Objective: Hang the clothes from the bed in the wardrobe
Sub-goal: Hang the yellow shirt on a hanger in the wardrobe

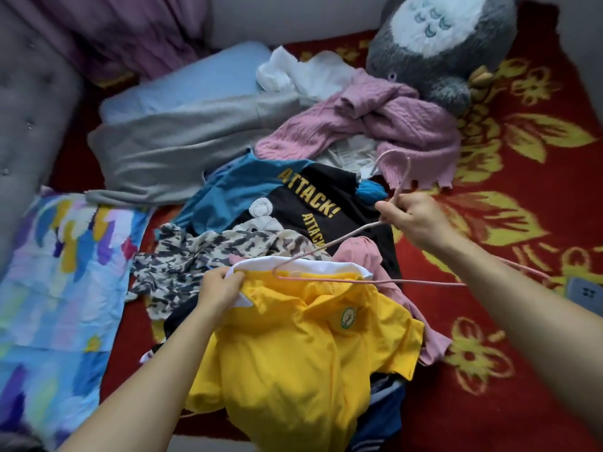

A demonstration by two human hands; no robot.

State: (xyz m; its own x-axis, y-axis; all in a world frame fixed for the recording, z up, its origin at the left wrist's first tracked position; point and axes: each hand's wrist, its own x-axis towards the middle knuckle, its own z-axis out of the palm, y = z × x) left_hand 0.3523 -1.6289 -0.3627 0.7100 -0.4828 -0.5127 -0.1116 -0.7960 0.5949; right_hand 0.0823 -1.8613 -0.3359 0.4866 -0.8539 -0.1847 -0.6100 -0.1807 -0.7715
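A yellow polo shirt [293, 347] with a white collar lies on top of a heap of clothes on the bed. My left hand [220, 288] pinches the collar at its left end. My right hand [412, 216] grips a pink wire hanger [326, 280] just below its hook, and the hanger's left corner sits at the shirt's collar opening. Under and behind the shirt lie a camouflage top [182, 265], a black and blue "ATTACK!" shirt [261, 197], a pink knitted sweater [391, 128], a grey garment [182, 151] and a white one [293, 73].
The bed has a red blanket with yellow flowers [509, 223]. A big grey and white plush toy [447, 44] sits at the far right, a light blue pillow [182, 83] at the back, a colourful sheet [55, 288] on the left. A grey padded headboard [29, 93] is at far left.
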